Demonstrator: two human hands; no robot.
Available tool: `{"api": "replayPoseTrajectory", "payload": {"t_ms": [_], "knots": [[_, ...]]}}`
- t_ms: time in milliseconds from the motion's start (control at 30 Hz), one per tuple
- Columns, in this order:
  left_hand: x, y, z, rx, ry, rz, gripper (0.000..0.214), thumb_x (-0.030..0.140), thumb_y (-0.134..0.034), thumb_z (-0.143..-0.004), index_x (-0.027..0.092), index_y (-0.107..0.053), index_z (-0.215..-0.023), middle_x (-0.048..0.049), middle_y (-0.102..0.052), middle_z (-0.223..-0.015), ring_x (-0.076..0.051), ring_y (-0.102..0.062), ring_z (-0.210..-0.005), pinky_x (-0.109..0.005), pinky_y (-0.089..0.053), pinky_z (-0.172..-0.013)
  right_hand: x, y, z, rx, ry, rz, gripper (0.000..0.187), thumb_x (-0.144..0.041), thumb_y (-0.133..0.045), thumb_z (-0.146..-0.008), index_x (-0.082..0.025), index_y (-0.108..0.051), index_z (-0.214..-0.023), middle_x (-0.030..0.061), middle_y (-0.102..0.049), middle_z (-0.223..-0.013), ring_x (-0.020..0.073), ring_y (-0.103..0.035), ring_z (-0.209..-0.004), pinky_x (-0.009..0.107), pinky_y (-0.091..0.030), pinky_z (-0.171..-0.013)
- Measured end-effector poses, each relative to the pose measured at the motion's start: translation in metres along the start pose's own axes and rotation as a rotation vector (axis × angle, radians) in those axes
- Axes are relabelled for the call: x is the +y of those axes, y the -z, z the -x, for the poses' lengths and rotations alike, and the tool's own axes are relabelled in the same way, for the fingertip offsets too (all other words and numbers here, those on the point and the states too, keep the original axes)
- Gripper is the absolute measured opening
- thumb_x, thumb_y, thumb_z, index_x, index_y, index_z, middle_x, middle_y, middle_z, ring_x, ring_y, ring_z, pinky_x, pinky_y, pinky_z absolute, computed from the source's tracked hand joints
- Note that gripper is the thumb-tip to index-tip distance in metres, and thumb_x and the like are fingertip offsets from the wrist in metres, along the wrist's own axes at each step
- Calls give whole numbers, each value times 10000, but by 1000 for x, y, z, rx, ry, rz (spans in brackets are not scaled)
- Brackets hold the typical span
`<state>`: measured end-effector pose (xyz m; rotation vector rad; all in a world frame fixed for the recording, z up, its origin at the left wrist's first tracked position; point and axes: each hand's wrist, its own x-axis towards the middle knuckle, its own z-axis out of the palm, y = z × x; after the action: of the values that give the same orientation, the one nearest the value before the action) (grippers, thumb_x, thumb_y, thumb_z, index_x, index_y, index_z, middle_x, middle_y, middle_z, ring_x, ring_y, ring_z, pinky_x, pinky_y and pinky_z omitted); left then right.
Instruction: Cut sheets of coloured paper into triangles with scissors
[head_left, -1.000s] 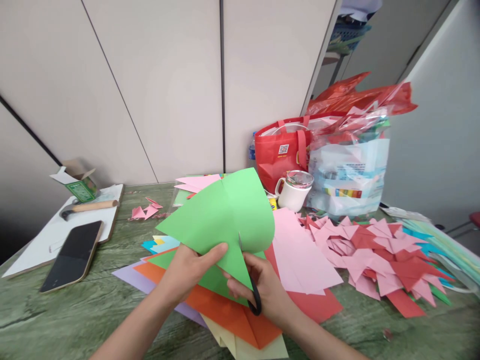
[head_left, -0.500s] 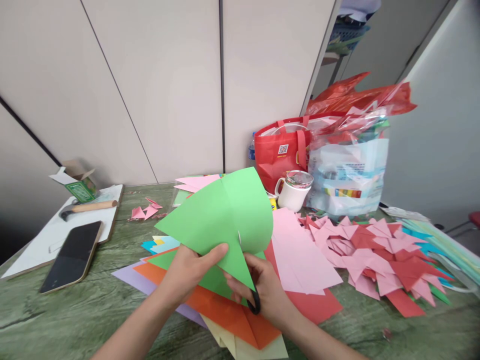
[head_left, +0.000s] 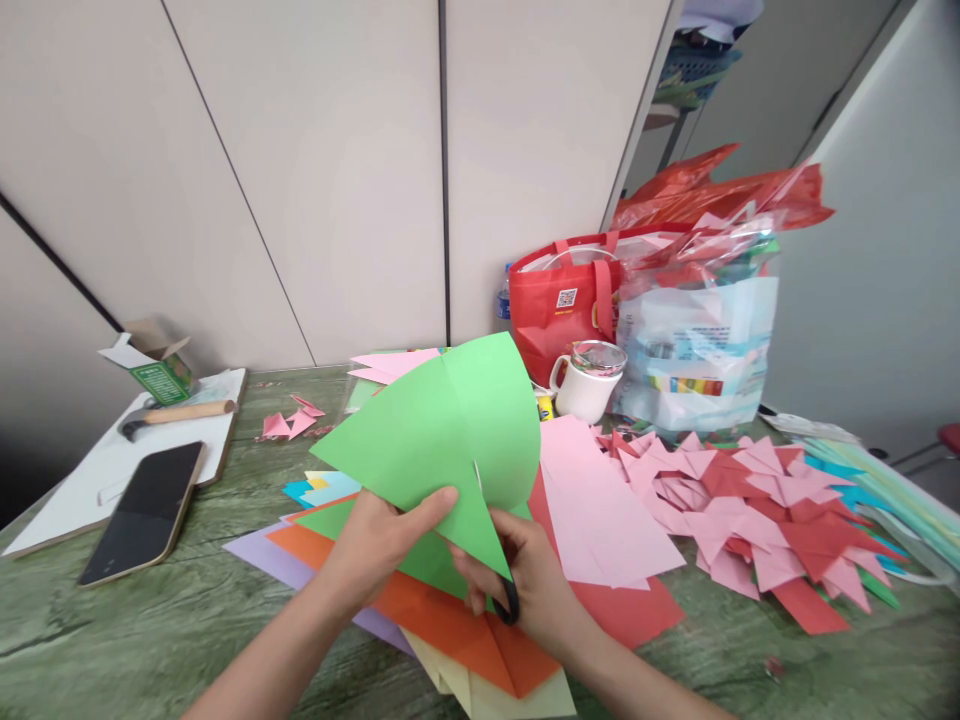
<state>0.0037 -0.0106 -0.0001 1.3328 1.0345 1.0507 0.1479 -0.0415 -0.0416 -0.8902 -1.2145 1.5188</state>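
A sheet of green paper [head_left: 442, 410] is raised above the table, its right part curling over. My left hand [head_left: 382, 530] pinches its lower edge, thumb on top. In my right hand [head_left: 517, 570] is a pair of scissors [head_left: 508, 604] with a black handle. Only a sliver of blade shows in a slit partway through the sheet; the rest is behind the paper. Beneath both hands lie stacked sheets of orange paper [head_left: 457, 640], purple paper [head_left: 266, 558] and cream paper [head_left: 517, 697]. Pink paper sheets [head_left: 600, 510] lie right of my right hand, over red paper [head_left: 637, 612].
Folded pink and red paper pieces [head_left: 757, 500] are heaped at right. Behind stand a white mug [head_left: 589, 385], a red bag [head_left: 551, 310] and a plastic bag [head_left: 697, 350]. At left are a phone [head_left: 142, 515], a hammer [head_left: 180, 412] and a small box [head_left: 161, 375].
The green sheet's curled right side has shifted slightly left, and the slit with the blade sits a touch higher and further left. Both hands stay almost in place.
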Motion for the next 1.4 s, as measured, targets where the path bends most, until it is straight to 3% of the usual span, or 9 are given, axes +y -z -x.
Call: {"api": "replayPoseTrajectory", "payload": {"t_ms": [300,533,800,900,1033,1267,1400], "knots": [[2,0,-4,185,-76,102,558,331,-664,-702,197,-486,-1214,-102,-620,-1143,-270,-572,-1032,-412,-473,-862,11,3,-1,-19,22,-51,292,-342,-744,-631,-168,-518,-696,-71,-487,-482,59,-445,-380,175,-367,-407],[3,5,-6,251,-177,-253,497,327,-659,-688,197,-536,-1152,-82,-648,-1096,-241,-584,-1010,-382,-454,-882,4,0,-1,17,13,-11,289,-310,-751,-610,-169,-517,-705,-53,-531,-538,71,-471,-425,189,-416,-448],[15,3,-3,201,-114,-372,498,315,-659,-676,194,-537,-1144,-70,-677,-1044,-245,-584,-1024,-391,-443,-910,1,1,-4,37,86,-8,301,-323,-762,-589,-182,-578,-782,39,-674,-759,186,-618,-689,288,-504,-663],[14,3,-3,168,-39,-266,496,322,-669,-677,201,-539,-1141,-72,-657,-1092,-244,-606,-981,-355,-517,-796,-1,1,-5,31,100,-47,302,-340,-761,-590,-189,-600,-796,43,-682,-750,213,-627,-727,317,-502,-700],[12,2,-2,133,48,-147,514,335,-676,-672,206,-537,-1150,-72,-664,-1077,-243,-647,-845,-304,-557,-540,-3,0,-5,39,84,-56,324,-352,-777,-554,-186,-610,-777,39,-682,-717,222,-625,-732,306,-500,-659],[12,1,-1,124,30,-120,542,308,-673,-686,209,-514,-1194,-52,-698,-980,-213,-659,-768,-297,-558,-564,-2,0,-5,79,41,-60,242,-300,-771,-541,-182,-591,-649,-36,-579,-502,119,-502,-474,216,-397,-455],[12,1,-1,111,22,-110,524,303,-668,-691,198,-522,-1184,-57,-705,-952,-215,-661,-756,-303,-557,-563,-4,0,-4,84,18,-37,224,-284,-762,-535,-182,-573,-599,-54,-539,-445,104,-468,-432,209,-364,-432]]}}
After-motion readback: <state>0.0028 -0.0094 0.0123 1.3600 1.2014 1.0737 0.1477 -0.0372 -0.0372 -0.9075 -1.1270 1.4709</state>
